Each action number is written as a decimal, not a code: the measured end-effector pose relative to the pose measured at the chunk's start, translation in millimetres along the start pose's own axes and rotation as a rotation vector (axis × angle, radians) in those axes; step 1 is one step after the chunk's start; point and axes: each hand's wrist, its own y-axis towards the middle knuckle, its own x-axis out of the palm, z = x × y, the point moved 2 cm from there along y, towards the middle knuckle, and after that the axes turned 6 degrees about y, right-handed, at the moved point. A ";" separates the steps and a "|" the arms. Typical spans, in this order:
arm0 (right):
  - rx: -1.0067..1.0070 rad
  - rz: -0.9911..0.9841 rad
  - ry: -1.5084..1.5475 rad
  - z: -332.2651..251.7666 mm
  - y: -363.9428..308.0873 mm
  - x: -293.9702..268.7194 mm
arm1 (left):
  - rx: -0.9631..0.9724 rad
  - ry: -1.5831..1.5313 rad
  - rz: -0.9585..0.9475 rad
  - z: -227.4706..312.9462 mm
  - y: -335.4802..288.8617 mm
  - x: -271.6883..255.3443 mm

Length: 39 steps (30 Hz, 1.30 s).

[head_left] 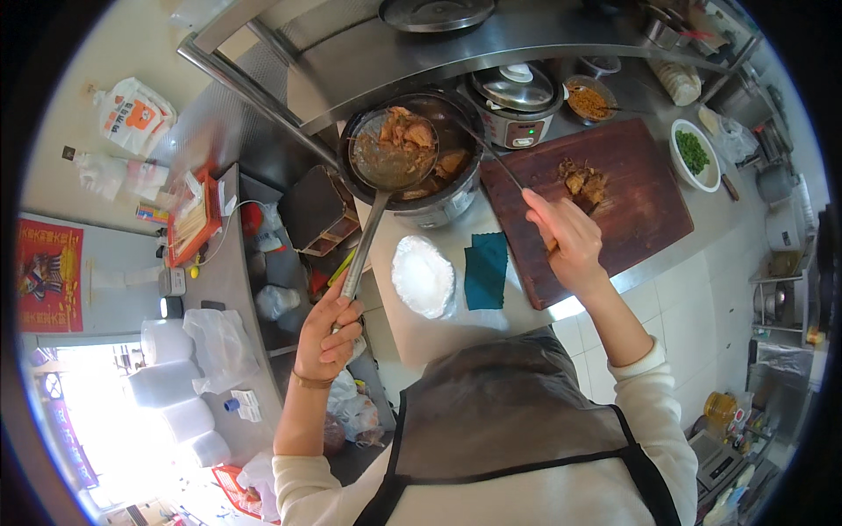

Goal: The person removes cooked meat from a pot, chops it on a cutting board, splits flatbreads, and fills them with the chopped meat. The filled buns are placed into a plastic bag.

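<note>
- Left hand (pixel 329 337): fingers wrapped round the strainer handle.
- White plastic-covered bowl (pixel 423 276): on the counter near the apron, no food visible in it. Looks like filling isn't started.
- Green cloth (pixel 486 272): flat, just beside the bowl.
- Right hand (pixel 570 241): closed on a long-handled tool (pixel 502 159); its far end reaches into the pot, tip shape can't tell.
- Cutting board (pixel 631 232): small pile of meat pieces (pixel 583 186) on it, so that portion seems out already.
- Strainer (pixel 395 180): over the pot, loaded with meat chunks (pixel 410 131). Not yet moved off.
- Pot (pixel 430 215): more chunks inside. My read: partway, scooping step in hand.
</note>
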 end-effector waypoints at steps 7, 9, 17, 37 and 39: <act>0.161 0.003 0.137 41.1 -4.3 -27.0 | 0.070 -0.214 -0.062 -31.9 9.7 30.2; 0.239 0.051 0.210 56.1 -6.8 -37.7 | 0.116 -0.228 -0.051 -42.5 10.7 42.1; 0.895 0.275 0.695 128.4 -7.9 -82.6 | 0.218 -0.232 -0.069 -81.5 8.8 107.5; 0.682 0.098 -0.075 191.7 -196.2 -236.1 | 0.350 1.705 0.274 -302.9 175.5 133.2; 0.687 0.114 -0.074 192.9 -200.5 -234.9 | 0.491 1.808 0.274 -312.1 177.1 135.9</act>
